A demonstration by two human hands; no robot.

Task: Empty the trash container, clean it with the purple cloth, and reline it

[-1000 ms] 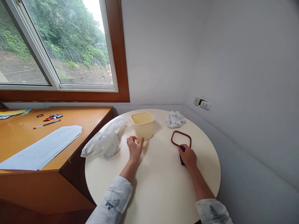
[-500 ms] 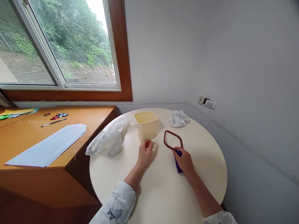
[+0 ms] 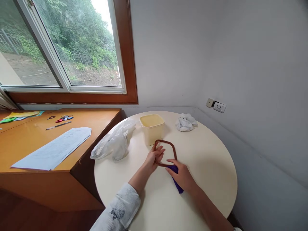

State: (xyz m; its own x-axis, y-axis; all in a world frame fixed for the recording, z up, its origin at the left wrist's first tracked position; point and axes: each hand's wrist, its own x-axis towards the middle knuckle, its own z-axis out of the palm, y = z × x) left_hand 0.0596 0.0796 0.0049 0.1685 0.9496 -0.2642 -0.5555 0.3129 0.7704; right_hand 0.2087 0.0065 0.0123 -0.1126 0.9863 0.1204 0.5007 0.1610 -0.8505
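My left hand (image 3: 152,158) is closed on the left side of a brown rounded-square ring frame (image 3: 166,141), its fingertips inside the opening. My right hand (image 3: 184,176) holds a dark purple folded strip (image 3: 178,186), perhaps a rolled bag, against the ring's lower right corner. The strip's free end hangs down toward me below that hand. Just behind the ring stands a pale yellow open plastic bin (image 3: 152,130), upright on the round cream table (image 3: 204,179).
A clear crumpled plastic bag (image 3: 115,144) lies left of the bin, and a crumpled white bag (image 3: 185,122) sits at the back right. On the wooden desk (image 3: 101,117) to the left are paper sheets (image 3: 57,149), a pen (image 3: 59,125) and small items.
The ring and purple strip have moved left and toward me with my right hand. My left hand, beside the bin and off the ring before, now grips the ring's left side.
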